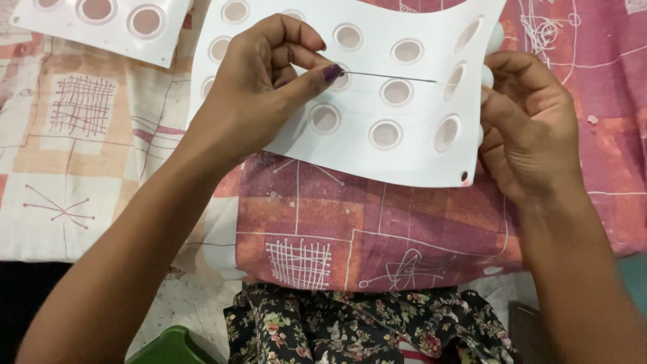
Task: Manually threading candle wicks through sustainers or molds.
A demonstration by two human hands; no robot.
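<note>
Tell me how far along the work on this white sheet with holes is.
Done: nothing shows yet; no thread or stitch appears in the sheet. In hand: the left hand pinches a needle over the holes, and the right hand holds the sheet's edge. Left: every visible hole looks empty, and a second sheet lies untouched.

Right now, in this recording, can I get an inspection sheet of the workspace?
Surface: patchwork-print cloth in pink, orange and cream, spread under everything.
Job's things: white sheet with round holes, its right edge bent upward; thin needle lying across it.
Clutter: second white holed sheet at top left; green object at bottom edge, kind unclear.
Grippers: left hand pinches the needle's end; right hand grips the sheet's right edge.
Cables: nothing seen.
Surroundings: dark floral fabric at the bottom, near the person.
</note>
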